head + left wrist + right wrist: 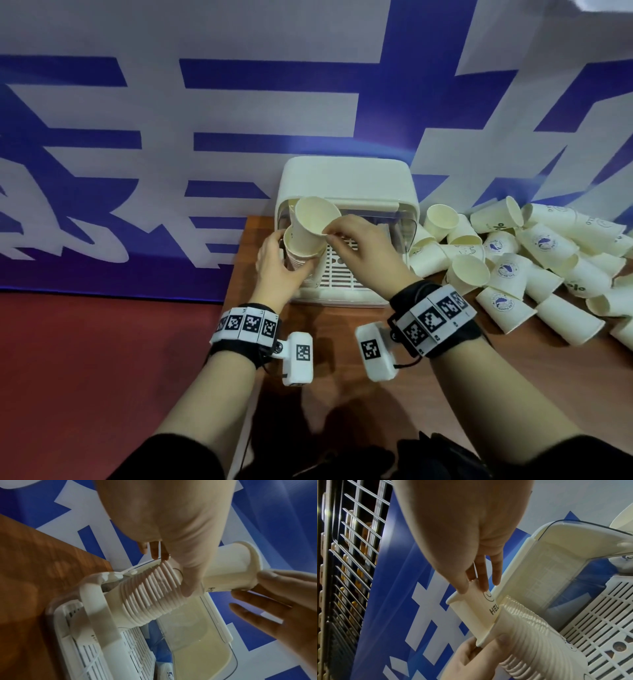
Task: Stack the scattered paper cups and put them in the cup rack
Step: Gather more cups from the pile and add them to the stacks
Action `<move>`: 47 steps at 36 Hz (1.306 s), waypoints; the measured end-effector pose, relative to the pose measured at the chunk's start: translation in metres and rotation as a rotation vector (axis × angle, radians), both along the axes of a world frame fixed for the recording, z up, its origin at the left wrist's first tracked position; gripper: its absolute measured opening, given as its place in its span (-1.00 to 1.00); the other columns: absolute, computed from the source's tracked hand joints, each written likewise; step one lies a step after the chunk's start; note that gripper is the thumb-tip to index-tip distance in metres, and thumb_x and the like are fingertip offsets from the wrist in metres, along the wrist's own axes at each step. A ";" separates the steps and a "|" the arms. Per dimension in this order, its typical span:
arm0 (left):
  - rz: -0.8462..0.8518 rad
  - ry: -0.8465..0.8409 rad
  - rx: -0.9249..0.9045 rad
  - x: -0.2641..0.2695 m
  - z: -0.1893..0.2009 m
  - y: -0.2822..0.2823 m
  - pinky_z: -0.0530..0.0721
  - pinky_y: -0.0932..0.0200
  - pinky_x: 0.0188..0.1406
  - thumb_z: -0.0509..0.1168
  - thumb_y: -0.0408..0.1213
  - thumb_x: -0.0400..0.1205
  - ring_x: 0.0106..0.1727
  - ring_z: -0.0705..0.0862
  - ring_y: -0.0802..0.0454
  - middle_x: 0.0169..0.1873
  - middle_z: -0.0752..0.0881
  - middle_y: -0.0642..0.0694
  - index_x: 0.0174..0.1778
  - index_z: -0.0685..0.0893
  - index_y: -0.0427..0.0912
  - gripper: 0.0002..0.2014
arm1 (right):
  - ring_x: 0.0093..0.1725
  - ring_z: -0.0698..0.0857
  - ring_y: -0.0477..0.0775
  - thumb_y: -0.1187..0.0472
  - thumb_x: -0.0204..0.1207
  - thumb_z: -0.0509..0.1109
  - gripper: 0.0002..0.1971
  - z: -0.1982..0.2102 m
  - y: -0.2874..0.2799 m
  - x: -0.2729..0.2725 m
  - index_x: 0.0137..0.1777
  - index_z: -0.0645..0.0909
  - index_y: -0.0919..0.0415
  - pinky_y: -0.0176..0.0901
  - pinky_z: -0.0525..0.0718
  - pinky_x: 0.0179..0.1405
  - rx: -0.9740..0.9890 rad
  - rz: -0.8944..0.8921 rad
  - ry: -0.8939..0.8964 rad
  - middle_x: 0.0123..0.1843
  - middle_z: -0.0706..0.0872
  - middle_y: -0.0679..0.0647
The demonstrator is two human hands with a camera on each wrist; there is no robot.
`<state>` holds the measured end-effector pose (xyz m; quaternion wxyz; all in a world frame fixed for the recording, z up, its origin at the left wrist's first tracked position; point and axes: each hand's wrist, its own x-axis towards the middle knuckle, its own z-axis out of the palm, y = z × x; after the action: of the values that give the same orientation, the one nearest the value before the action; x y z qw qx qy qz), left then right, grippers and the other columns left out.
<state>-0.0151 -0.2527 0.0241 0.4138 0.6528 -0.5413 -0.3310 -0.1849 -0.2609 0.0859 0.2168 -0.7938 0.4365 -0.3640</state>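
A tall stack of nested white paper cups (301, 262) leans at the left front of the white cup rack (346, 181). My left hand (282, 265) grips the stack near its top, thumb across the rims (188, 582). My right hand (328, 233) pinches the rim of a single cup (313, 222), whose base sits tilted in the stack's top cup. In the right wrist view my right hand's fingertips (481, 584) hold that cup (471, 609) above the ribbed stack (530, 635). The stack's lower end (120, 608) passes through a white ring of the rack (96, 601).
Several loose paper cups (513, 260) lie heaped on the wooden table (342, 342) right of the rack, some printed with blue logos. A blue and white banner (205, 137) hangs close behind. The rack's clear lid (197, 642) is raised. The table's left edge runs just beside my left hand.
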 end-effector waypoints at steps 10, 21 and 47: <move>-0.090 0.144 0.051 0.018 -0.006 0.008 0.28 -0.07 0.56 0.45 -0.36 0.45 0.56 0.26 0.04 0.54 0.29 0.05 0.42 0.23 0.33 -0.23 | 0.01 0.65 0.22 0.24 0.57 0.31 -0.85 -0.013 -0.008 0.006 0.01 0.69 0.27 0.18 0.60 0.04 0.006 0.024 0.152 -0.02 0.72 0.14; -0.012 0.244 -0.004 0.011 0.007 -0.003 0.49 0.38 0.09 0.15 -0.13 0.73 0.32 0.54 0.08 0.34 0.54 -0.04 0.39 0.50 0.03 -0.70 | 0.35 0.57 0.19 0.18 0.61 0.33 -0.80 -0.034 -0.011 0.012 0.09 0.73 0.23 0.17 0.53 0.29 0.108 -0.022 0.234 0.41 0.56 0.16; -0.015 0.138 0.000 0.008 -0.014 -0.010 0.55 0.03 0.36 0.14 -0.13 0.75 0.36 0.54 0.03 0.40 0.50 -0.10 0.40 0.49 -0.05 -0.69 | 0.42 0.54 0.04 0.01 0.66 0.23 -0.56 -0.050 -0.011 0.013 0.52 0.44 0.08 0.01 0.52 0.39 0.346 -0.132 0.144 0.49 0.54 0.02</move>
<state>-0.0071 -0.2632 0.0102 0.4476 0.6243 -0.5165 -0.3783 -0.1724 -0.2721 0.0361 0.2941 -0.7382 0.5579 -0.2393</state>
